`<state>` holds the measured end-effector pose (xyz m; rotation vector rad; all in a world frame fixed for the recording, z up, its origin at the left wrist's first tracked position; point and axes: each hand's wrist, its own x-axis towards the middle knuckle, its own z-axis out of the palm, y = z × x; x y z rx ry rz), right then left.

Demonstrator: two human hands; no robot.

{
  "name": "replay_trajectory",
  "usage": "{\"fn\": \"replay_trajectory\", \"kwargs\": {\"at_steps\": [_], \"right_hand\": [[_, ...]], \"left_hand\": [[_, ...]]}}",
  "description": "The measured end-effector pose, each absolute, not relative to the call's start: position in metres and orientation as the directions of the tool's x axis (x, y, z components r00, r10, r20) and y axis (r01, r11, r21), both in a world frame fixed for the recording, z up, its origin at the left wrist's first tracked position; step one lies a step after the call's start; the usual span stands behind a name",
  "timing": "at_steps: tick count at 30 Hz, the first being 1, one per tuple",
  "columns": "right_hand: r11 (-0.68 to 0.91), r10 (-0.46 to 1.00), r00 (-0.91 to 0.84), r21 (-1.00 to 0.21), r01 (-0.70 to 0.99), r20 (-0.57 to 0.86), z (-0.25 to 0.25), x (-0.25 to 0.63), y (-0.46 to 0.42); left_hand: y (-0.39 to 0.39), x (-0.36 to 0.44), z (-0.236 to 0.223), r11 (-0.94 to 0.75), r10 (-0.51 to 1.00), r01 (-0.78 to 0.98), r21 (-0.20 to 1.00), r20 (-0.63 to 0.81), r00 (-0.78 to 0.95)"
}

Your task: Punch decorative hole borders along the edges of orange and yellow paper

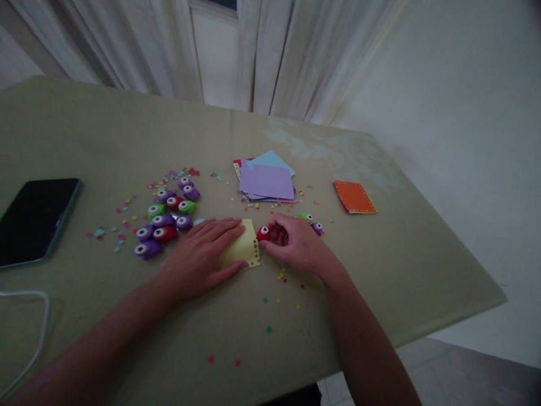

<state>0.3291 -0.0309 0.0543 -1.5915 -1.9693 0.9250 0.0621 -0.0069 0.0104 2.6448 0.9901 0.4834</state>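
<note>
My left hand (207, 251) lies flat with its fingers stretched over a pale yellow sheet of paper (249, 239), pressing it on the table. Small punched holes run along the sheet's right and lower right edge. At that right edge, my right hand (291, 239) grips a small red craft punch (264, 233) between thumb and fingers. Just behind the right hand are a green punch (306, 216) and a purple punch (316, 228), partly hidden. Several purple, red and green punches (165, 234) stand grouped left of my left hand.
A stack of purple and blue paper (267, 181) lies farther back. To its right sits an orange paper square (355, 197) with a punched border. A dark tablet (38, 220) and a white cable (44, 316) are at the left. Colourful confetti (269, 330) is scattered across the table (203, 141).
</note>
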Motion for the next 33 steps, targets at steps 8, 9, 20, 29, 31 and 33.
{"fn": "replay_trajectory", "kwargs": {"at_steps": [8, 9, 20, 29, 31, 33], "right_hand": [[0.144, 0.961, -0.271, -0.736, 0.662, -0.056, 0.0544, 0.33, -0.0313], [0.151, 0.961, -0.273, -0.728, 0.669, -0.051, 0.0546, 0.3301, -0.0311], [0.164, 0.956, -0.288, -0.723, 0.671, -0.049, 0.0545, 0.3292, -0.0301], [0.194, 0.948, -0.315, -0.696, 0.691, -0.049, 0.0539, 0.3231, -0.0279], [0.198, 0.949, -0.312, -0.699, 0.688, -0.038, 0.0533, 0.3217, -0.0274], [0.204, 0.948, -0.317, -0.708, 0.676, -0.03, 0.0528, 0.3214, -0.027]], "left_hand": [[-0.0072, 0.0621, 0.011, -0.752, 0.65, 0.583, 0.308, 0.198, 0.733], [-0.0072, 0.0619, 0.0105, -0.753, 0.648, 0.583, 0.305, 0.196, 0.736], [-0.0085, 0.0611, 0.0084, -0.742, 0.662, 0.605, 0.29, 0.173, 0.729], [-0.0087, 0.0624, 0.0081, -0.737, 0.666, 0.602, 0.306, 0.177, 0.725], [-0.0087, 0.0626, 0.0082, -0.739, 0.664, 0.602, 0.303, 0.173, 0.727], [-0.0087, 0.0625, 0.0084, -0.738, 0.665, 0.603, 0.303, 0.169, 0.728]]}}
